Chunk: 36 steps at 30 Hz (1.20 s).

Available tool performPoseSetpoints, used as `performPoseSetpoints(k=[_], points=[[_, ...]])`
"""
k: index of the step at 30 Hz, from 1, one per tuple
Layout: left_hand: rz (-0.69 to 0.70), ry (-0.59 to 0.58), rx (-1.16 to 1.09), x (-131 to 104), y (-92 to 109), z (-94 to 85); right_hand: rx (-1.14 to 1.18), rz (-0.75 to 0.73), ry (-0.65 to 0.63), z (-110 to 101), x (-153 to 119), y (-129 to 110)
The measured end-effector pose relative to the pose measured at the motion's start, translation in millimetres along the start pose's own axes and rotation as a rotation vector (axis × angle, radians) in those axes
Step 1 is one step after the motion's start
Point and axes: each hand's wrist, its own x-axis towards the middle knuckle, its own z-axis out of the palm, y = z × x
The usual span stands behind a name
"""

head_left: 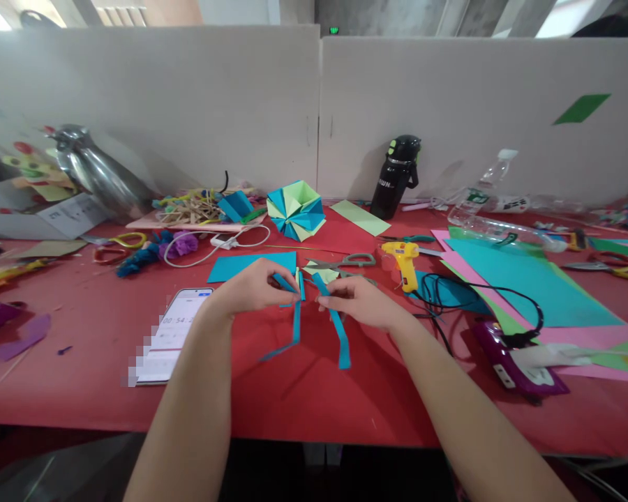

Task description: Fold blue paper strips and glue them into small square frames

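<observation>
Pinched in my left hand is a blue paper strip, bent so that its lower end angles off to the left. My right hand closes thumb and fingers on a second blue paper strip, which hangs down with a bend near its end. Both strips are held above the red tabletop, a small gap apart. Just beyond my hands lie scissors, a blue paper sheet and light green paper pieces. Farther back stands a folded blue and green paper form.
A phone lies by my left forearm. To the right are a yellow glue gun, its black cable, a purple power strip and stacked coloured paper. A black bottle and a metal jug stand near the partition.
</observation>
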Motion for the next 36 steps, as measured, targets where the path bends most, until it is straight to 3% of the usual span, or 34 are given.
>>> performPoseSetpoints(k=[3,11,21,27,31,36], points=[[-0.033,-0.030,0.015,6,-4,6.1,-0.097,-0.002,0.015,2,1,1],[-0.072,0.023,0.231,14,-7,22.4,-0.359,-0.011,0.119,5,6,11],[-0.031,-0.035,0.170,16,-11,32.0,-0.530,-0.063,0.178,5,6,13],[-0.025,-0.051,0.229,16,-14,29.1,-0.456,-0.098,0.180,5,7,16],[-0.110,-0.051,0.256,10,-15,18.6,-0.476,-0.088,0.197,5,4,11],[-0.121,0.134,0.198,5,-5,6.6,-0.392,-0.103,0.252,4,-2,2]])
